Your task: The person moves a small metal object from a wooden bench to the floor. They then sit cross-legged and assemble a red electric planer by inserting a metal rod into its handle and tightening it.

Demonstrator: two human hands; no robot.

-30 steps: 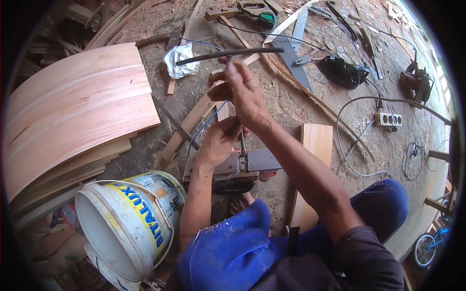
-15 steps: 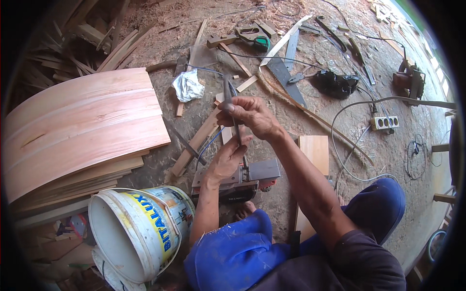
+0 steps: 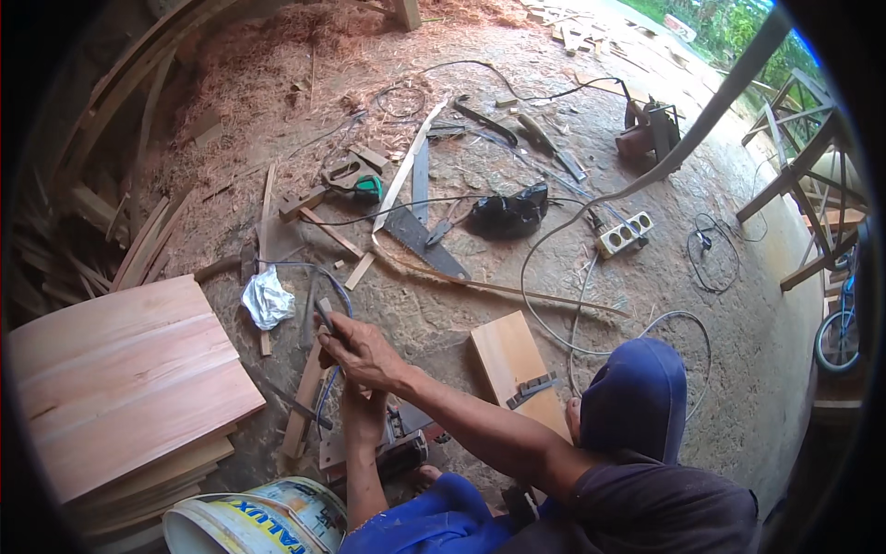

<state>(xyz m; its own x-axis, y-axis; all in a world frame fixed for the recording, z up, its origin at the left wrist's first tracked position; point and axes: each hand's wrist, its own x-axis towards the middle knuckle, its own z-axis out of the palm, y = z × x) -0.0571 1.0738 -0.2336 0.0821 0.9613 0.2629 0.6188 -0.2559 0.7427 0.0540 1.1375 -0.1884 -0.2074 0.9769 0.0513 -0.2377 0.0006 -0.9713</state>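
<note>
Pinched in my right hand (image 3: 363,353) is a narrow dark metal bar (image 3: 323,314), its upper end standing out past the fingers. Close beneath it my left hand (image 3: 365,414) is raised, with its fingers hidden behind the right hand. An upturned electric planer (image 3: 403,441) lies on the floor beside my left wrist. Right of the planer, a light wooden board (image 3: 509,349) has a dark slotted metal piece (image 3: 532,390) resting on it. A dark metal bar (image 3: 291,399) lies on the floor left of my hands, by a strip of wood.
Stacked curved wooden boards (image 3: 129,369) and a white bucket (image 3: 208,531) stand at left. Ahead lie a handsaw (image 3: 425,245), crumpled foil (image 3: 268,299), a black plastic bag (image 3: 509,210) and a power strip (image 3: 625,234). Cables (image 3: 526,277) loop across the floor. A power tool (image 3: 649,134) sits farther off.
The view has swung to the right and up, bringing wooden stands and a bicycle into sight. My right hand still grips the bar and now covers my left fingers, which were visible at its lower end.
</note>
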